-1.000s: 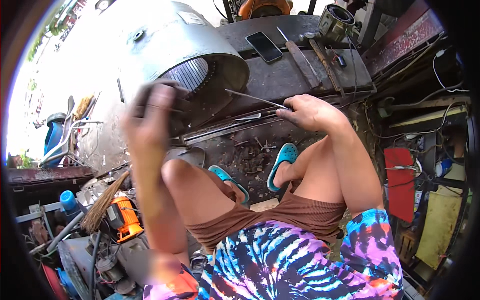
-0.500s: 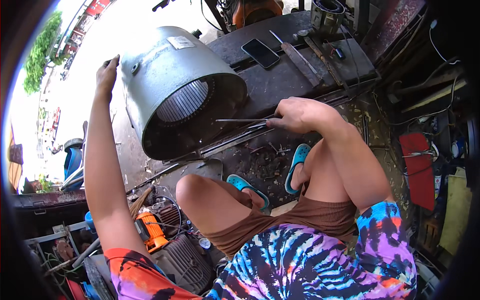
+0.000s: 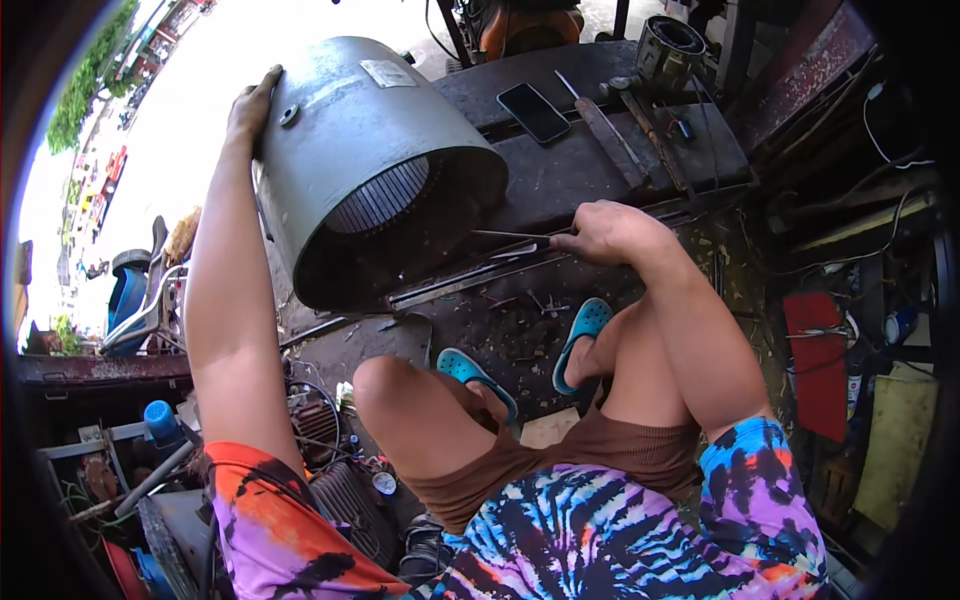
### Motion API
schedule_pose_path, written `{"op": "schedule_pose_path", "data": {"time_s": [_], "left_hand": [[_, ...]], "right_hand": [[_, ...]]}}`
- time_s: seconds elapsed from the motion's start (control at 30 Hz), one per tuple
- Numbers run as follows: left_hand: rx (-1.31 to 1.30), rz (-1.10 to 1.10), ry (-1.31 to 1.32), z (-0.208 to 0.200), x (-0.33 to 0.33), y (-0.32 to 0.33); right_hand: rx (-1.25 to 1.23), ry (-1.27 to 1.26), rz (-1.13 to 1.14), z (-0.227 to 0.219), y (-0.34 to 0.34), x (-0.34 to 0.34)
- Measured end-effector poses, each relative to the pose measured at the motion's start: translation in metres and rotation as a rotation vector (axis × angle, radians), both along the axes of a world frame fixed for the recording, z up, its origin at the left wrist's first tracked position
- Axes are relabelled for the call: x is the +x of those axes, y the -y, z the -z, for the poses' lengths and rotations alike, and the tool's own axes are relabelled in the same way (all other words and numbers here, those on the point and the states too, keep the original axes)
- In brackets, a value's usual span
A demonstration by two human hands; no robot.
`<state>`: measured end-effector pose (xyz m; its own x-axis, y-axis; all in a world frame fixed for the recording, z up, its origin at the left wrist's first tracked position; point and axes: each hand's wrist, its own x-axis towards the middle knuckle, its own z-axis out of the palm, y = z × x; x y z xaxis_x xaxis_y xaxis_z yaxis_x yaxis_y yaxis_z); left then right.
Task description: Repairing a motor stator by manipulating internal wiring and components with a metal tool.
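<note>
A large grey metal motor housing (image 3: 375, 115) lies on its side on the dark bench, its wide mouth toward me. Deep inside, a ring of slotted stator core (image 3: 375, 205) shows. My left hand (image 3: 252, 105) holds the housing's outer left side near its far end, fingers pressed to the shell; the grip is partly hidden. Closed around a thin metal rod (image 3: 508, 235), my right hand (image 3: 610, 235) is to the right of the mouth. The rod points left, its tip by the lower right rim; whether it touches I cannot tell.
On the bench (image 3: 540, 180) lie a phone (image 3: 533, 112), a flat wooden-looking piece (image 3: 612, 143), a hammer (image 3: 655, 138) and a thin shaft tool. A smaller stator (image 3: 670, 55) stands behind. Scraps litter the floor by my feet; motors and wires crowd the lower left.
My left hand has shifted up and inward along the housing's side. The rod and my right hand have drawn back slightly to the right. The whole view has shifted a little.
</note>
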<state>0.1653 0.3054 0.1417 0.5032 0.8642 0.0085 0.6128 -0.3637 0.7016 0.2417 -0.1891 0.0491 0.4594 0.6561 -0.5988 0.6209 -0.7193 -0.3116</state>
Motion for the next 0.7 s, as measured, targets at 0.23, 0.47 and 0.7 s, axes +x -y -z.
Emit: {"op": "schedule_pose_path", "data": {"time_s": [0.23, 0.47, 0.7], "left_hand": [[0.055, -0.155, -0.081, -0.001, -0.028, 0.01], [0.097, -0.307, -0.135, -0.007, -0.063, 0.056], [0.099, -0.259, -0.051, 0.002, -0.07, 0.043]], "right_hand": [[-0.05, 0.017, 0.035, -0.001, 0.012, -0.009], [-0.037, 0.002, 0.118, -0.019, 0.022, -0.009], [0.177, -0.037, 0.333, -0.029, 0.096, -0.005]]}}
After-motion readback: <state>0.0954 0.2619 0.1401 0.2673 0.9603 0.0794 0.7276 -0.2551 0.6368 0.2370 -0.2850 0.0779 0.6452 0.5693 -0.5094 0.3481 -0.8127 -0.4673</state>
